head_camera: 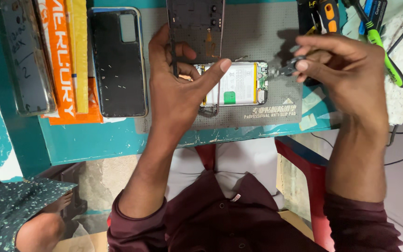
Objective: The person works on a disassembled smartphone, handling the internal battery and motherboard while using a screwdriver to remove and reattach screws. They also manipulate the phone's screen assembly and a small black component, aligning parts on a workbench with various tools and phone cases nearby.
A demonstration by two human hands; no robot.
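Note:
An opened phone [239, 84] with its white battery and green sticker showing lies on a grey anti-slip mat [257, 32]. My left hand [178, 79] rests over the phone's left end, thumb stretched across the battery edge, fingers gripping a dark inner frame panel [196, 25] that stands up from the phone. My right hand [346, 70] hovers at the phone's right end and pinches a small dark screwdriver [288, 69], its tip close to the circuit board corner.
A black phone back cover [119, 63] lies left of the mat, next to an orange and yellow box [61, 60] and a clear case [26, 60]. Hand tools with green and orange handles [378, 37] sit at the top right. Cables trail at the right edge.

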